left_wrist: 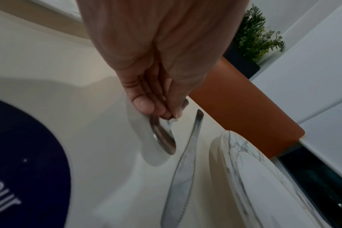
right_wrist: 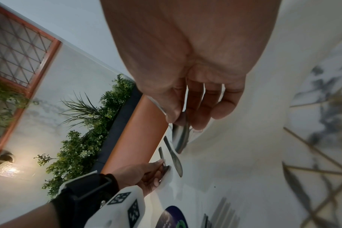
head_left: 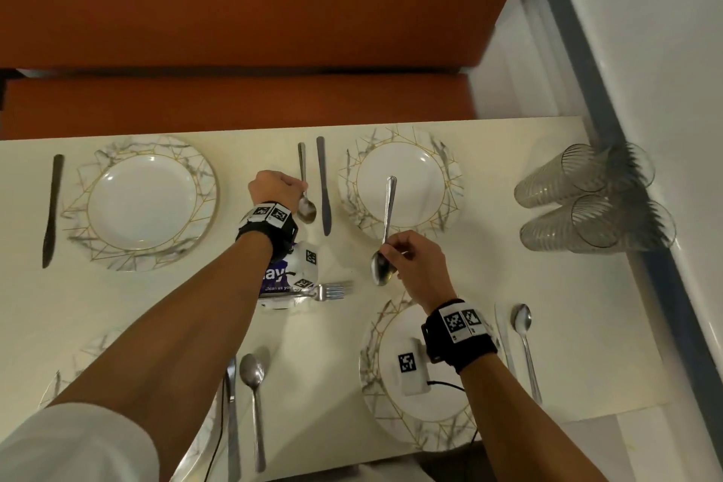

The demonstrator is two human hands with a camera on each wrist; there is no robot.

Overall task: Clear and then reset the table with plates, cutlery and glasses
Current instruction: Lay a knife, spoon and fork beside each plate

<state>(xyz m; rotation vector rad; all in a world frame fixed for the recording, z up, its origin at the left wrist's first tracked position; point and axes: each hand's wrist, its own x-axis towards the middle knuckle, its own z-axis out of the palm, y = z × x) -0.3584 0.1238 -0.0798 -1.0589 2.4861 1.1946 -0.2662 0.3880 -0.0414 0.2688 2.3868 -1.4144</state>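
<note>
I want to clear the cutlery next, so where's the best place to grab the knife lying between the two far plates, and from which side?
Take the knife by its handle, the far end, coming from above. It lies flat on the table, blade pointing toward you, with a spoon close on its left and a plate on its right, so a pinch across the narrow handle probably fits best.

Knife [head_left: 323,184] lies between spoon [head_left: 304,188] and plate [head_left: 399,184] — glasses [head_left: 587,200] far right

Marbled, gold-lined plates [head_left: 133,246]; orange bench [head_left: 234,12]
</note>
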